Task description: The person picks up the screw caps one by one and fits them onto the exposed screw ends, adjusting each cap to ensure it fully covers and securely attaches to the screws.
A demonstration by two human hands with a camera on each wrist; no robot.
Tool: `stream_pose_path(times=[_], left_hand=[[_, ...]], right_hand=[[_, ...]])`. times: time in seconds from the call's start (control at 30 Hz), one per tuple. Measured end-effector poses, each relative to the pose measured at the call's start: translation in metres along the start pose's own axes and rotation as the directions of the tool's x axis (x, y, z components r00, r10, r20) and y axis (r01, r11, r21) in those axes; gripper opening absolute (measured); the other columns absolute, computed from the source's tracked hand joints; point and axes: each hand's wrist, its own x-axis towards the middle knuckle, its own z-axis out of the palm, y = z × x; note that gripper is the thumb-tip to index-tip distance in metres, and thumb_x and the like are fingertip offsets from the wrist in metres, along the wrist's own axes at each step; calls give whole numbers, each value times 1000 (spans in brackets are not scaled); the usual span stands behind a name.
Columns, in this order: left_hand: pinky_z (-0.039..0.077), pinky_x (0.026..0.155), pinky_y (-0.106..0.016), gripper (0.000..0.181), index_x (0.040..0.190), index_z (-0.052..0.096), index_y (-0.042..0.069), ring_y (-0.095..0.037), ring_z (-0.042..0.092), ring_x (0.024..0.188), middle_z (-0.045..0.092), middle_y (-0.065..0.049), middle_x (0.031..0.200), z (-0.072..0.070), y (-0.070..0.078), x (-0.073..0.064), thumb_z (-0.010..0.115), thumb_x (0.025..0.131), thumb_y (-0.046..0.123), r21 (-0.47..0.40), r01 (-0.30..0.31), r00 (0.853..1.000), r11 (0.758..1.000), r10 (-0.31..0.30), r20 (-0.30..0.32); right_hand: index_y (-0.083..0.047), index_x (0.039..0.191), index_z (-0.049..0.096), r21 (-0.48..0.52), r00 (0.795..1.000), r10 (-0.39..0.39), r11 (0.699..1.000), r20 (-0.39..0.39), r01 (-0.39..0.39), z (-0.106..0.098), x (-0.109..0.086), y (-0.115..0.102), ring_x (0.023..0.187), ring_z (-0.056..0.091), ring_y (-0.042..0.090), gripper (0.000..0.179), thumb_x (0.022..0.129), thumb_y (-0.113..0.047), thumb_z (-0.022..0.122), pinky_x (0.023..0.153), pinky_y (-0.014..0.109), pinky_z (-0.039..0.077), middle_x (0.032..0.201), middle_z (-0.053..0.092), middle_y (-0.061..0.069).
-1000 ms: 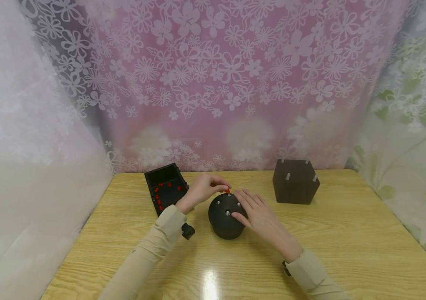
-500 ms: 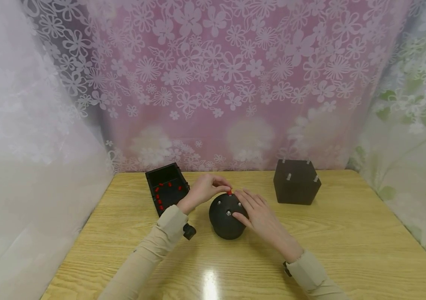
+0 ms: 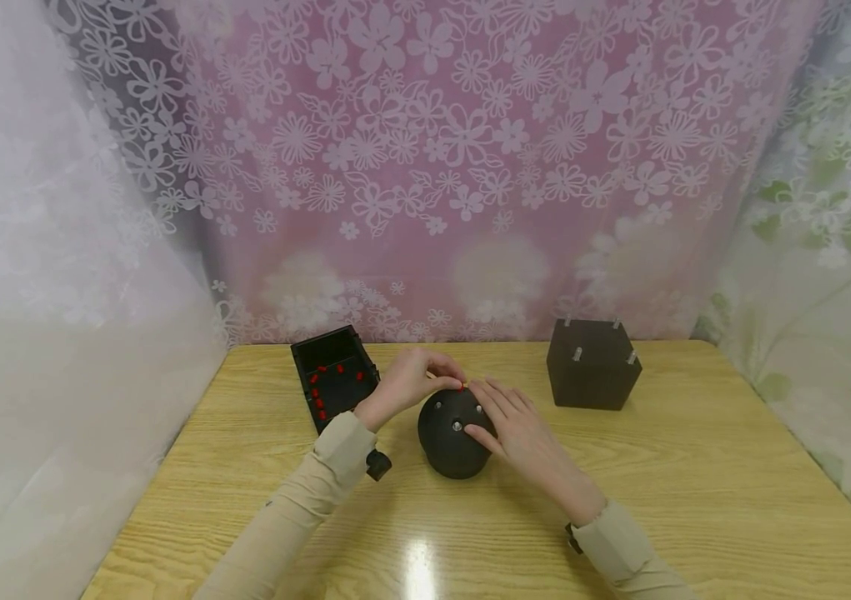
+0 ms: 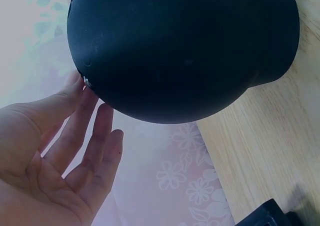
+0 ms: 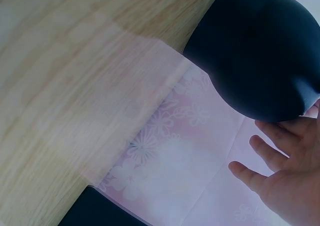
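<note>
At the left, a black box is sitting on the bench, and red bits are lying in it. Next comes the left hand, and its grip is narrow: it is pinching a small red piece at the far top of the black ball. The fingers are hiding most of that piece, so I cannot tell how well it is sitting there. If the pinch slips or the piece leans, it could be popping off and rolling down the round side. The right hand is resting on the ball, its grip wide and holding nothing. If it presses too lightly, the ball could be wobbling; if its thumb leans over, it could be bending the ball peg just beside it. Farther right, a dark block is standing well apart from the hands. Counting along, I am seeing one box, seven red bits, maybe more hiding behind the wrist, one pinched piece, one ball showing three clear pegs, two hands, and one block showing four block pegs.
</note>
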Motion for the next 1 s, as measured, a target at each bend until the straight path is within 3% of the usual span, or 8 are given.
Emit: stream_pose_path(times=[0.17, 0.63, 0.83, 1.0], left_hand=[[58, 78, -24, 13, 104, 81, 18, -11, 71, 92, 78, 4, 100, 0, 1, -1, 73, 94, 22, 1, 8, 1000, 1000, -8, 15], [58, 86, -30, 25, 120, 75, 14, -18, 70, 103, 76, -1, 110, -4, 5, -3, 71, 96, 20, -32, 44, 997, 999, -41, 71], [56, 91, -36, 25, 121, 75, 16, -17, 68, 105, 74, 0, 114, -8, 3, -6, 62, 103, 28, -77, 76, 997, 994, -74, 24], [58, 84, -32, 26, 119, 75, 15, -15, 70, 94, 75, 1, 105, -13, 1, -9, 57, 105, 28, -104, 67, 997, 992, -71, -31]], right_hand=[[-4, 152, 45, -2, 1000, -10, 1000, -19, 10, 1, 0, 0, 141, 44, 36, 68, 104, -52, 49, 114, 58, 35, 152, 48, 18], [-5, 154, 43, -4, 1000, 3, 1000, 2, -3, 0, 1, 0, 142, 44, 36, 68, 102, -47, 57, 115, 59, 35, 153, 48, 18], [-6, 154, 44, 9, 1000, 13, 1000, 3, -13, 0, 2, 0, 142, 43, 35, 68, 102, -48, 57, 114, 59, 35, 154, 47, 16], [-6, 154, 43, 7, 1000, 18, 1000, 24, -18, -1, 1, 0, 144, 41, 34, 69, 103, -49, 54, 116, 57, 34, 156, 45, 14]])
